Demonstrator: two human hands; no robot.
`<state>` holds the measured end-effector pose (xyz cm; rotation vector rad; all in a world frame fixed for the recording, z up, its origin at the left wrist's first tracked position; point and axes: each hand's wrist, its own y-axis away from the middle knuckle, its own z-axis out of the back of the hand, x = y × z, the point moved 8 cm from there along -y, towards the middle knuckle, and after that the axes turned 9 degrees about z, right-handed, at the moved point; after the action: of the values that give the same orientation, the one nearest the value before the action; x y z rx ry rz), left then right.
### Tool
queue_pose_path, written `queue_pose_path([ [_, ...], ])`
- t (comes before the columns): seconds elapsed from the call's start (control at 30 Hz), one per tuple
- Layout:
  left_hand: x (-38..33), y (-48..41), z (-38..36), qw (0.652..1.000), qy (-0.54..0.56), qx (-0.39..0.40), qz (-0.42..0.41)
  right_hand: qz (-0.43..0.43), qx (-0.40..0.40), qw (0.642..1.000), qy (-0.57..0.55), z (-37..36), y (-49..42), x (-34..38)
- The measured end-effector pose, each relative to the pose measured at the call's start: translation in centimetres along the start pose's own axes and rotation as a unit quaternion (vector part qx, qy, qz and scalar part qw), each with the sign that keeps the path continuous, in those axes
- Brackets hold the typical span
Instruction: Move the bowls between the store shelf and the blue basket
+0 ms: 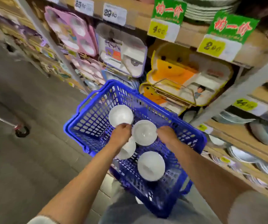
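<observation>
grey trousers (126, 207) at bottom edge, two bare forearms (75, 188) reach forward from there into a blue basket (88, 120) that sits low in front of the person, just beside the store shelf (186, 38) on the right. four white bowls in the basket, all mouth up: far bowl (120, 116) at the far end, middle bowl (145, 132) between the two hands, near bowl (151, 166) closest to the body, and a fourth bowl (128, 151) partly hidden under the left wrist.

left hand (122, 133) is knuckles up with fingers curled, fingertips at the near rim of the far bowl and its side touching the middle bowl; cannot tell if it really grips either one. right hand (166, 134) is also curled, fingertips against the right rim of the middle bowl; grip or just touch, cannot tell.

shelf holds divided kids' trays standing upright: pink tray (70, 29), white tray (123, 50), yellow duck tray (175, 68). yellow price tags (212, 47) under green signs on the board edge. plates (241, 154) lie on the lower boards to the right of the basket. grey floor (33, 159) on the left, with a small wheel (22, 131) near the left edge. image blurred toward the edges.
</observation>
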<state>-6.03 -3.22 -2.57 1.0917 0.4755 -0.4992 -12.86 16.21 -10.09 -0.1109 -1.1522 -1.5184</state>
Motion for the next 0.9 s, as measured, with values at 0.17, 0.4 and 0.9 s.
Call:
queue_pose_path([
  [0.17,-0.4,-8.3,-3.8,0.968,-0.238,0.069,-0.028,-0.092,-0.048,0.995,0.009,-2.0,-1.7,-1.4],
  [0.4,1.6,-13.6,-7.3,0.913,-0.379,0.133,-0.068,-0.138,-0.07,0.988,0.02,-5.0,-3.1,-3.3],
  [0.9,1.9,-12.8,-8.4,0.942,-0.313,0.121,-0.006,-0.24,-0.147,0.936,-0.213,-7.9,-2.2,-2.4],
])
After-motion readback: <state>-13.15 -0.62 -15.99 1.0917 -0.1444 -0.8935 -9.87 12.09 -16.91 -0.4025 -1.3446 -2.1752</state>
